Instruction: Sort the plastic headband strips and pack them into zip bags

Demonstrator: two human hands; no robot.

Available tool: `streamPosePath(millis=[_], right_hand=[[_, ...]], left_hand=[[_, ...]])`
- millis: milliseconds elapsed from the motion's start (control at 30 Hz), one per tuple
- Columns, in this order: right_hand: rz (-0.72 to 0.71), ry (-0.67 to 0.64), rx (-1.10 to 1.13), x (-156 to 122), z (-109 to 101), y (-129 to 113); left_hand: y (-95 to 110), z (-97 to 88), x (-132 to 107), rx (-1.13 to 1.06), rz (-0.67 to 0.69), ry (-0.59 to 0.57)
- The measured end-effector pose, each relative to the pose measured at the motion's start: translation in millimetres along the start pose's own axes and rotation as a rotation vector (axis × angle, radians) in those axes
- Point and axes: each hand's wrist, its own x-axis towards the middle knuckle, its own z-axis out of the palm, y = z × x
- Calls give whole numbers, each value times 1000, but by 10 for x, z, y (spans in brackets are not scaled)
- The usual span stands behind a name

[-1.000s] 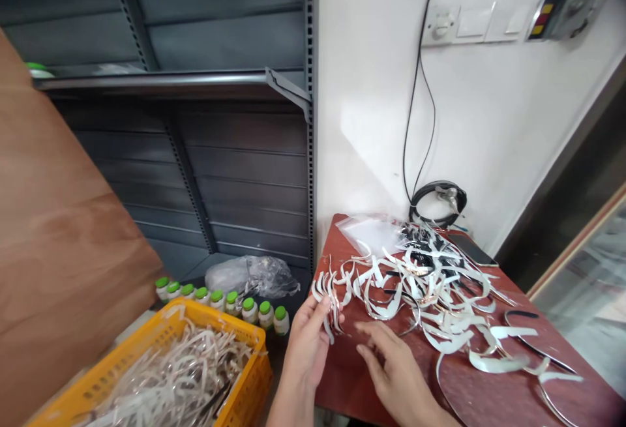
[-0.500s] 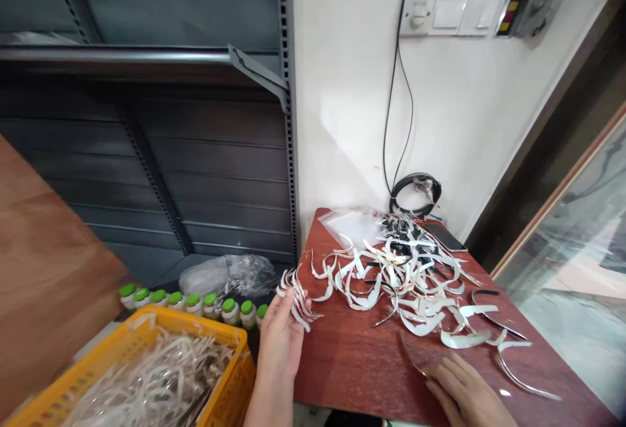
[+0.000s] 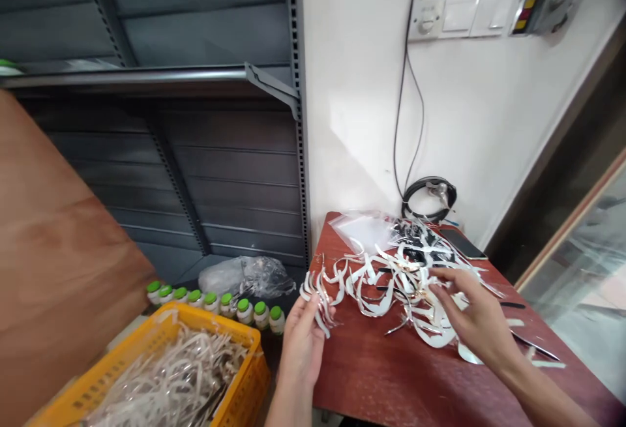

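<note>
My left hand (image 3: 306, 329) is closed around a small bunch of thin curved bands (image 3: 320, 303), white with shiny metallic edges, fanned out above the table's left edge. My right hand (image 3: 472, 309) reaches over the pile of similar curved white bands (image 3: 369, 287). Its thumb and forefinger close on a white band (image 3: 432, 280) at the pile's right side; the other fingers are partly hidden. Several bands in the pile overlap and tangle, and a few dark ones lie among them.
The pile lies on a reddish-brown table (image 3: 362, 375). Clear plastic bags (image 3: 362, 231) and a phone (image 3: 462, 243) lie at its back. At left stand a yellow crate (image 3: 254, 362) full of bands, a row of green-capped bottles (image 3: 244, 311) and grey shelving (image 3: 244, 160).
My right hand has moved from the table's front up and away to the pile. My left hand still holds its bunch. The view has shifted slightly left.
</note>
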Motion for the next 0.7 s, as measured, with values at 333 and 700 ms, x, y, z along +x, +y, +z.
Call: streamPosePath(millis=[333, 700], right_hand=[[73, -371, 727, -14, 1337, -1139], [296, -206, 981, -155, 1541, -989]], left_hand=[[-28, -130, 53, 233, 250, -22], [28, -180, 111, 599, 278, -35]])
